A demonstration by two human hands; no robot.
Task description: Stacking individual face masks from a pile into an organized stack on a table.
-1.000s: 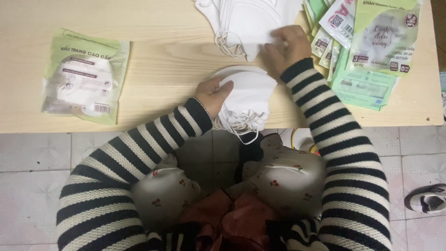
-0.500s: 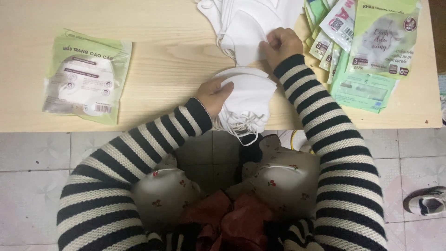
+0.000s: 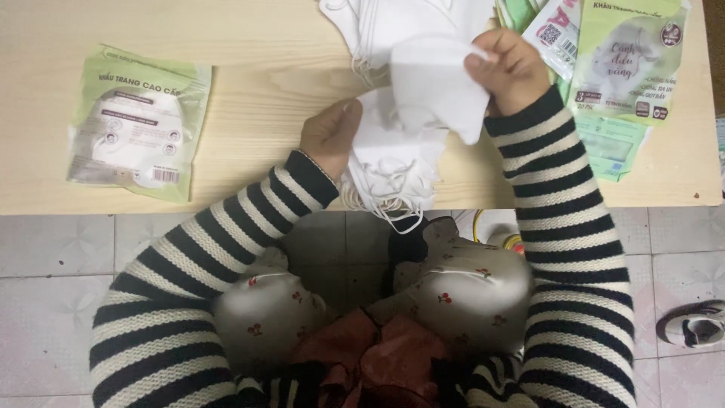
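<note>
- The right hand (image 3: pixel 512 69) has its fingers pinched together on the top edge of a white face mask (image 3: pixel 438 87), lifted just above the table (image 3: pixel 264 68); the mask hangs folded and limp below the grip
- The left hand (image 3: pixel 329 136) lies flat, fingers together but gripping nothing, pressing the left side of a small stack of masks (image 3: pixel 389 162) at the table's near edge; their ear loops (image 3: pixel 393 208) dangle over the rim
- The mask looks very light, soft and floppy, not fragile; an edge or corner seems the best place to pinch it, since the loops could snag
- A further pile of masks (image 3: pixel 400 23) is cut off by the top of the view; its count is unclear
- Green packets (image 3: pixel 627 60) lie to the right, partly overlapped; a sealed packet (image 3: pixel 136 125) lies well apart on the left
- The right fingertips are hidden behind the mask
</note>
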